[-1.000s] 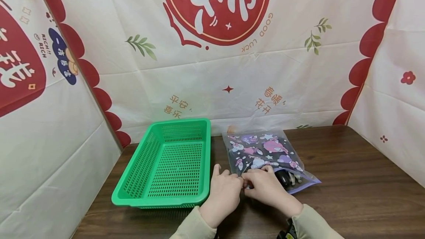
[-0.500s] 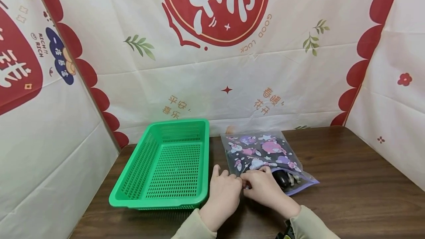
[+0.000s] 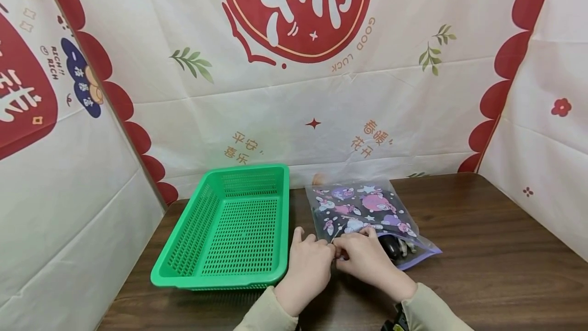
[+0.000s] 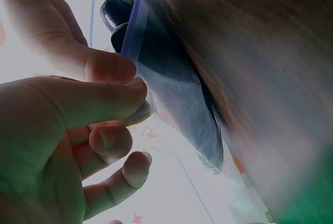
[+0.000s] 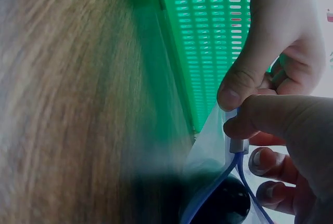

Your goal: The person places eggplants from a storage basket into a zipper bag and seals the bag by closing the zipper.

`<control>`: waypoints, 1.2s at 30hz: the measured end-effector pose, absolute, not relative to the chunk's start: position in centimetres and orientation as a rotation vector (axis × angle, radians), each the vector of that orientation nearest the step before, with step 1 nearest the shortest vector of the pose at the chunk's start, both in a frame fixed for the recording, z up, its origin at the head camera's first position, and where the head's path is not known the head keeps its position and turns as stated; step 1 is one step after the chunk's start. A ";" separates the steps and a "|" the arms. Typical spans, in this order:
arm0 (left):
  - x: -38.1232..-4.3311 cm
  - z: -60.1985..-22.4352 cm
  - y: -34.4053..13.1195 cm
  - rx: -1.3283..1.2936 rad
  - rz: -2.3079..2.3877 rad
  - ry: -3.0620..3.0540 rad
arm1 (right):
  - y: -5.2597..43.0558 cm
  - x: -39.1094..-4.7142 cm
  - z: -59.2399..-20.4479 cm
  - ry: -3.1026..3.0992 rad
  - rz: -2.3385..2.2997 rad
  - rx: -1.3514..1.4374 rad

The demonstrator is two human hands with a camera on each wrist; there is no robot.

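Observation:
A clear zip bag (image 3: 377,202) printed with pink and purple cartoon figures lies on the table in the head view. Its purple-edged mouth gapes at the right, where a rounded black object (image 3: 390,246) and some pale things show inside. My left hand (image 3: 310,264) pinches the left corner of the mouth between thumb and finger. Right beside it, my right hand (image 3: 367,258) pinches the small whitish slider (image 5: 238,145) on the zip, seen best in the right wrist view. The two purple zip edges (image 5: 244,169) part just past the slider. The bag's other contents are hard to make out.
A green perforated plastic basket (image 3: 245,229) stands close to the left of my left hand, with no objects in it. The brown wooden table (image 3: 487,249) extends to the right. A printed white cloth (image 3: 294,96) hangs behind and at both sides.
The camera view shifts slightly. Both hands and the bag stay in nearly the same place, and both hands keep their pinch.

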State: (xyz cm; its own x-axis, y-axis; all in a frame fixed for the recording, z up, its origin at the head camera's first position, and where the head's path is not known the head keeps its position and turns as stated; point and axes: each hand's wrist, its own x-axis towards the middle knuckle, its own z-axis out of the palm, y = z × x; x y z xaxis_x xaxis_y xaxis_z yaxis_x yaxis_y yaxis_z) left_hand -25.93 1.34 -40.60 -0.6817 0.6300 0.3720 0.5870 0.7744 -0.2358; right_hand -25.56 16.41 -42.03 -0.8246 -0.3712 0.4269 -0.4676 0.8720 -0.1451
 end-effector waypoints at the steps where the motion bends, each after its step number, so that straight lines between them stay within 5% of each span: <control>1: -26.0 -40.6 1.3 -0.921 0.134 -2.537 | 16.5 -25.6 -42.0 -2.652 0.345 0.621; 36: -26.1 -40.9 1.1 -0.973 0.087 -2.578 | 17.5 -25.9 -41.8 -2.700 0.389 0.682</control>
State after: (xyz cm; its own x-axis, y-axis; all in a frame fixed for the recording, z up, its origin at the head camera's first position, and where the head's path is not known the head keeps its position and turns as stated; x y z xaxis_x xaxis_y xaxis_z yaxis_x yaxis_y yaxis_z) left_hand -26.07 1.12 -40.89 -0.6870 0.6476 0.3297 0.6239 0.7582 -0.1892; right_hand -25.87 17.55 -41.79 -0.8316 -0.4086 0.3762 -0.4982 0.8482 -0.1799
